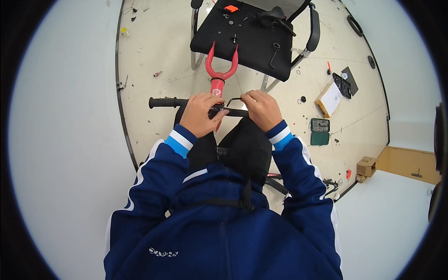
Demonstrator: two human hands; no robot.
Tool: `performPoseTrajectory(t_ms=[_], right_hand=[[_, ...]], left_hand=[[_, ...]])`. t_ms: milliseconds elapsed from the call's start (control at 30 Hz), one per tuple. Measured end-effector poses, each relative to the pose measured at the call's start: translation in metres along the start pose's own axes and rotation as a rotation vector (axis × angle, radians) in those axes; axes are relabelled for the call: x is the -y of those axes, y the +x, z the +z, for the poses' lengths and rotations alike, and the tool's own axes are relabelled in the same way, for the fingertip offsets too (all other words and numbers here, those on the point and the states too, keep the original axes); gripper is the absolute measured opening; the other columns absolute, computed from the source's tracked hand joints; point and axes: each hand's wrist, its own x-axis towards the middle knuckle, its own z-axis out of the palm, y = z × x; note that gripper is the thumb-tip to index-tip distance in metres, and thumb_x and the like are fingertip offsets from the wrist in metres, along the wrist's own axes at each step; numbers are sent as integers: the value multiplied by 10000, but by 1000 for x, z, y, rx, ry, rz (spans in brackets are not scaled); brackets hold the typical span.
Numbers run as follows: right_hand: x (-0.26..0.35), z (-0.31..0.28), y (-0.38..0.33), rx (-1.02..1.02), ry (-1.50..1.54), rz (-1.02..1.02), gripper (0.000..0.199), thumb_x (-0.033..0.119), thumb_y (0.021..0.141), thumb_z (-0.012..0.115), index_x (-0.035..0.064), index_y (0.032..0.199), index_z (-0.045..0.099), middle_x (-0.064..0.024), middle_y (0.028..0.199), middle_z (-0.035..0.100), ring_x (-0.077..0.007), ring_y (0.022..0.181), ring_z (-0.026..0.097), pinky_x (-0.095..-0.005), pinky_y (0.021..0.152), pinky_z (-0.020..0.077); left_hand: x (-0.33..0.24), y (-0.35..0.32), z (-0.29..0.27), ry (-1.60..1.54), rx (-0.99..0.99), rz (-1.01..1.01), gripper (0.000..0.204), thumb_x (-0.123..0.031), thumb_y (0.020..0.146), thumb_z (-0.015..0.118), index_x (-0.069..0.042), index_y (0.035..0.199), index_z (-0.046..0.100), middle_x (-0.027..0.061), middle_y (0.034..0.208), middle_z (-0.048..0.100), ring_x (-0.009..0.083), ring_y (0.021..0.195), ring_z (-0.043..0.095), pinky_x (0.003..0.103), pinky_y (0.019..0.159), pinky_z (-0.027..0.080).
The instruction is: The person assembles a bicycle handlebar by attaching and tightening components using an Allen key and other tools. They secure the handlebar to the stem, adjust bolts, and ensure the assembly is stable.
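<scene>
A black handlebar (pixel 237 112) lies across my lap, its rubber grip (pixel 163 102) sticking out to the left. Beyond it a pinkish-red bicycle fork (pixel 218 87) points its two legs away from me, toward the chair. My left hand (pixel 199 115) is closed round the black stem (pixel 214 110) at the middle of the bar, thumb and fingers on either side; the palm hides part of it. Pinched in my right hand (pixel 263 110) is a black L-shaped hex key (pixel 232 100), its bent end close to the stem. The key's tip is too small to place exactly.
A black chair (pixel 254 51) stands ahead, with a saddle (pixel 273 17), a ring-ended tool (pixel 275 49) and small parts on its seat. On the floor at right are an open green case (pixel 320 132), a white-topped box (pixel 330 99), a black tool case (pixel 343 87) and a cardboard box (pixel 367 166).
</scene>
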Motion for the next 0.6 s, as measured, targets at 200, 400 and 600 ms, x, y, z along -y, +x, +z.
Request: performPoseTrajectory(t_ms=[200, 400, 600], right_hand=[[-13, 9, 7, 36, -84, -105, 154, 31, 775, 624, 33, 927, 649, -86, 863, 635, -276, 837, 633, -362, 774, 522], [-17, 15, 10, 82, -135, -154, 109, 58, 795, 629, 36, 900, 649, -84, 880, 644, -259, 859, 644, -361, 791, 523], [-15, 11, 14, 57, -150, -147, 107, 64, 794, 636, 31, 895, 649, -86, 895, 644, -258, 863, 646, -355, 787, 522]], left_hand=[[1, 4, 3, -93, -19, -54, 173, -208, 864, 730, -48, 929, 716, 92, 902, 704, 294, 903, 642, 398, 835, 453], [8, 5, 9, -112, -27, -50, 115, -154, 853, 714, -43, 887, 712, 91, 864, 698, 301, 837, 645, 393, 779, 467], [2, 9, 4, -100, 3, -86, 105, -98, 834, 725, -39, 920, 713, 119, 876, 698, 316, 828, 651, 381, 756, 482]])
